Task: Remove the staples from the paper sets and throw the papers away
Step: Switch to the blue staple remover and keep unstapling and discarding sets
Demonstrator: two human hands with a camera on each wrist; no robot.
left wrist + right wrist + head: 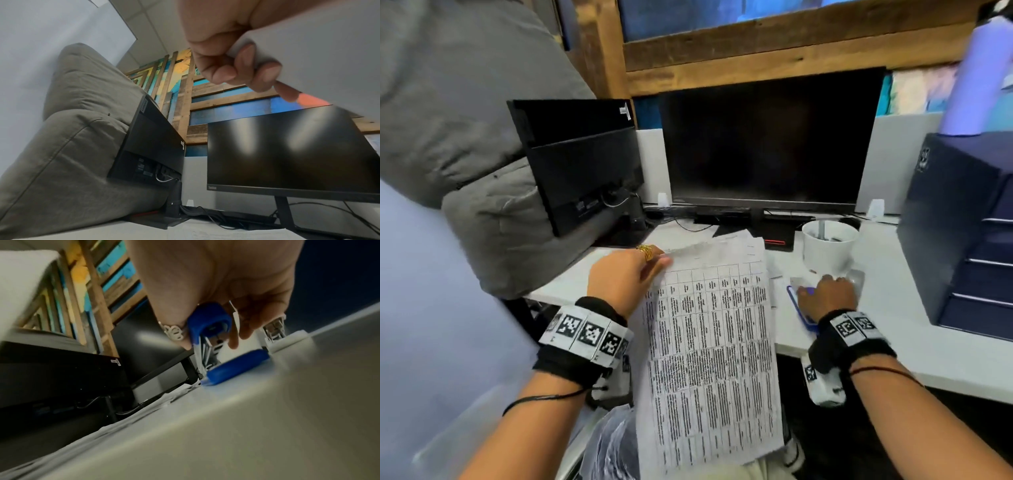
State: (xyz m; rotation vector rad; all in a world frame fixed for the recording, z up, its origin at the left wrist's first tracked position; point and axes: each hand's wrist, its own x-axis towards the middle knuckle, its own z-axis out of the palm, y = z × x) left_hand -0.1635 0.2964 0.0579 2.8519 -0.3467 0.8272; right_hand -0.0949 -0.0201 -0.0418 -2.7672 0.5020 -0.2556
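A set of printed papers (pixel 709 342) with a dense table hangs from the desk edge down over my lap. My left hand (pixel 654 265) pinches its top left corner; in the left wrist view the fingers (pixel 242 68) curl round the sheet's edge (pixel 318 56). On the desk to the right lies a blue stapler (pixel 796 308). My right hand (pixel 822 291) grips it from above, thumb on one side and fingers on the other of its blue top (pixel 209 324), while its base (pixel 236 368) rests on the desk. No staple can be made out.
More loose papers (pixel 732 240) lie behind the held set. A white cup (pixel 827 246) and a clear stapler-like tool (pixel 858 277) stand beyond my right hand. Two dark monitors (pixel 767 144) (pixel 578 161), a navy drawer unit (pixel 962 233), a grey cushion (pixel 465 137) and a plastic bag (pixel 613 445) surround the desk (pixel 893 329).
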